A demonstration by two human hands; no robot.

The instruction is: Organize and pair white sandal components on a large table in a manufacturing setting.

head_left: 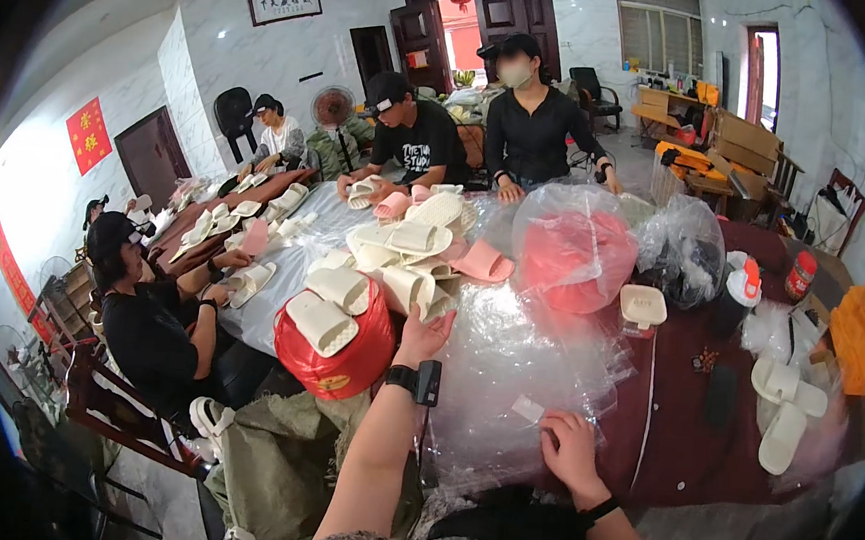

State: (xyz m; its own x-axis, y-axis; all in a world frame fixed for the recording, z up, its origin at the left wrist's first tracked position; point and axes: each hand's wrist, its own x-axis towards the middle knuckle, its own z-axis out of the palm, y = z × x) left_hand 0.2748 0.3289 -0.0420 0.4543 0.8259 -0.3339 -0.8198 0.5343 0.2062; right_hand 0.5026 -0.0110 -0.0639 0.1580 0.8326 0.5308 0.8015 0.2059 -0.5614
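Observation:
My left hand (pixel 423 335) reaches forward to a cream slipper (pixel 413 291) at the near edge of a heap of cream and pink slippers (pixel 416 244); its fingers touch the slipper, and a firm grip cannot be made out. A black watch sits on that wrist. My right hand (pixel 568 448) lies flat on a stack of clear plastic bags (pixel 505 375), fingers pressing the film beside a small white label (pixel 527 408). The bags cover the near part of a dark red table (pixel 677 428).
A red bag (pixel 339 349) holding cream slippers stands left of my left hand. A clear bag of pink slippers (pixel 574 255), a black-filled bag (pixel 689 258), a white box (pixel 643 307), a bottle (pixel 740 292) and two cream slippers (pixel 784 405) lie on the table. Several people work around it.

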